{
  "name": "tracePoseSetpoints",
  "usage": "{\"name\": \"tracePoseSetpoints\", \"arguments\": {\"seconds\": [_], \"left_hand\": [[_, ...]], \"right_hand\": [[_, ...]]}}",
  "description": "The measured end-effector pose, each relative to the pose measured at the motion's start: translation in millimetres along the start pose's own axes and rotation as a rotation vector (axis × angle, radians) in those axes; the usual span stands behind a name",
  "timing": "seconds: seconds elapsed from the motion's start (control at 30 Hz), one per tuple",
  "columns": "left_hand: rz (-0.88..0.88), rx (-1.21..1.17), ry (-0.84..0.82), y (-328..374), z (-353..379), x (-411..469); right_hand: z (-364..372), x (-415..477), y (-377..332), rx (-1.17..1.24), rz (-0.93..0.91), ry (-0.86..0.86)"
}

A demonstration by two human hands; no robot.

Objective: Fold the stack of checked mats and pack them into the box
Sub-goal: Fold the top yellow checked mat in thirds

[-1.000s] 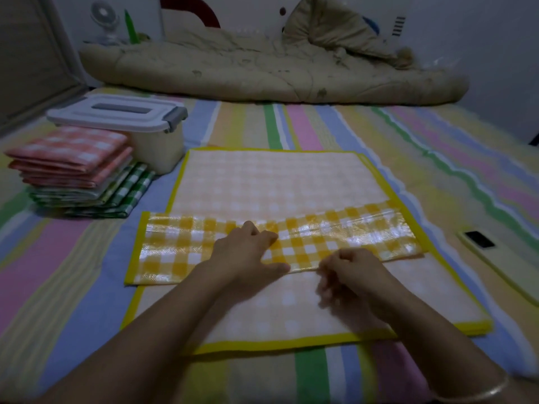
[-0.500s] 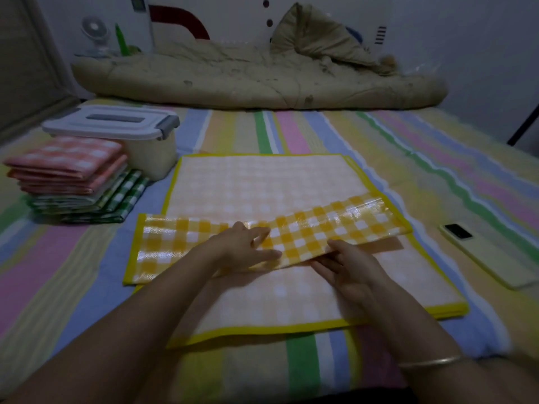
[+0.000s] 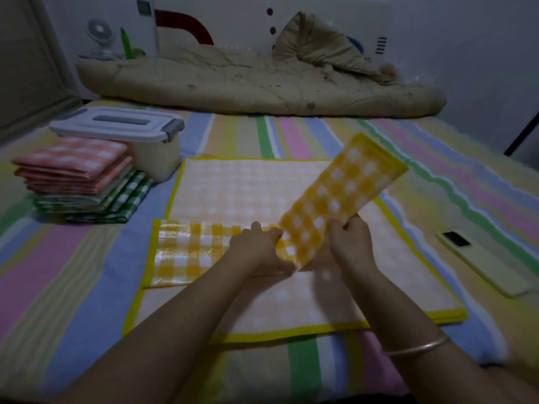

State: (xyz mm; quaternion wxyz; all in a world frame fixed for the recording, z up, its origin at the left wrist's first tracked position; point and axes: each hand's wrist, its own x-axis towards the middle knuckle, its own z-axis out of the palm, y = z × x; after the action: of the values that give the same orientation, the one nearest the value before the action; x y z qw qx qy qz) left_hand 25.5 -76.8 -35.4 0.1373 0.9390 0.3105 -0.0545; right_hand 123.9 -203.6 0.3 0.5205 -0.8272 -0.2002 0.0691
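Observation:
A yellow checked mat (image 3: 186,249), folded into a long strip, lies across a stack of flat pale yellow-edged mats (image 3: 242,188). My left hand (image 3: 258,252) presses down on the strip's middle. My right hand (image 3: 351,243) grips the strip's right half and holds it tilted up off the stack, its free end pointing up and to the right. The white box (image 3: 157,158) with a closed grey-latched lid (image 3: 116,126) stands at the back left. Folded pink and green checked mats (image 3: 78,176) are piled in front of it.
Everything rests on a striped bedsheet (image 3: 58,272). A phone (image 3: 456,239) lies on a pale flat case at the right. A rumpled beige quilt (image 3: 250,80) runs along the back wall, with a small fan (image 3: 100,35) at the back left.
The strip's right half, flat a second ago, has been lifted by my right hand and swung up towards the left. My left hand has stayed on the middle.

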Motion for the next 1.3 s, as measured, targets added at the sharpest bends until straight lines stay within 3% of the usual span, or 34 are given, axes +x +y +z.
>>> {"name": "tracePoseSetpoints", "arguments": {"seconds": [0.17,0.3,0.4,0.5,0.6,0.67,0.73,0.87,0.9,0.97,1.03,1.13,1.23,1.3], "left_hand": [[0.018,-0.092,0.06,-4,3,-7],[0.146,-0.738,0.06,-39,-3,-30],[0.003,-0.861,0.289,-88,-12,-57],[-0.245,-1.023,0.509,-139,-18,-80],[-0.485,-1.36,0.404,-158,-21,-87],[-0.542,-1.43,0.342,-157,-22,-89],[-0.564,-1.341,0.372,-155,-21,-87],[-0.511,-0.974,0.472,-157,-3,-85],[-0.512,-0.941,0.487,-156,-1,-83],[-0.523,-0.884,0.498,-156,4,-81],[-0.522,-0.852,0.498,-158,5,-80],[-0.514,-0.749,0.496,-152,-2,-81],[-0.539,-0.241,0.561,-132,-5,-78],[-0.329,0.043,0.725,-112,0,-71]], "right_hand": [[21,-21,-21,-0.098,-0.289,-0.133],[55,-42,-26,-0.055,-0.465,-0.295],[78,-58,-17,-0.159,-0.621,-0.365],[96,-70,-8,-0.475,-0.698,-0.507],[109,-77,1,-0.749,-0.694,-0.59],[112,-78,4,-0.791,-0.674,-0.612],[111,-73,1,-0.839,-0.642,-0.682],[100,-45,-26,-0.926,-0.524,-0.988],[99,-37,-32,-0.859,-0.512,-0.977],[99,-21,-36,-0.715,-0.537,-0.729],[100,-10,-27,-0.793,-0.629,-0.511],[107,-4,4,-0.944,-0.618,-0.598],[114,-6,26,-0.942,-0.625,-0.59],[117,-7,30,-0.935,-0.64,-0.561]]}}
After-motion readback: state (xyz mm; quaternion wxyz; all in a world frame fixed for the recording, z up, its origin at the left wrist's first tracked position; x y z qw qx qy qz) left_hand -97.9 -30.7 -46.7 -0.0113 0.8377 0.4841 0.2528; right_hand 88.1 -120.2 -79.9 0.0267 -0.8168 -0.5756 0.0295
